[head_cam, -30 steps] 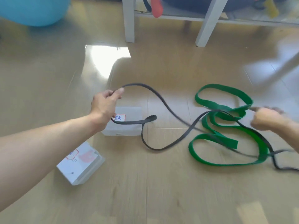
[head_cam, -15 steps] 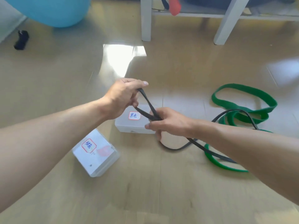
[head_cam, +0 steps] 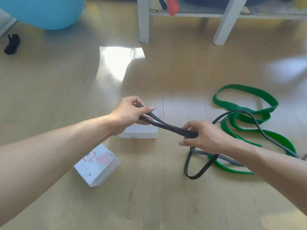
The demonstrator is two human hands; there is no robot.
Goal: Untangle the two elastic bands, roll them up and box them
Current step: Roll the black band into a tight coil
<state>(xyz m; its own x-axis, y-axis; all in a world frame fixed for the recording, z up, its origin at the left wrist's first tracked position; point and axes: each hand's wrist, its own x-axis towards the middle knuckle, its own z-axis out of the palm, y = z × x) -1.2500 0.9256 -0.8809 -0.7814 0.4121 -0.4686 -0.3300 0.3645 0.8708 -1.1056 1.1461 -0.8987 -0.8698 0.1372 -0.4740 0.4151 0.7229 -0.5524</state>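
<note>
A thin black elastic band point(head_cam: 167, 127) stretches doubled between my two hands above the floor. My left hand point(head_cam: 128, 112) pinches its looped end. My right hand point(head_cam: 201, 135) grips the doubled strands further along. The rest of the black band trails down to the floor and loops across the wide green band point(head_cam: 245, 103), which lies in folds on the right. Two white plastic boxes with red-framed labels sit on the floor: one point(head_cam: 141, 131) under my left hand, partly hidden, and one point(head_cam: 98, 165) nearer me.
White table legs point(head_cam: 143, 20) and a low shelf stand at the back. A big blue ball point(head_cam: 44, 12) rests at the back left, with a small black object point(head_cam: 12, 44) on the floor beside it. The floor is pale wood with a bright glare patch.
My right hand left the green band, came to the black band beside my left hand, then slid right along the doubled strands. The hands are now further apart.
</note>
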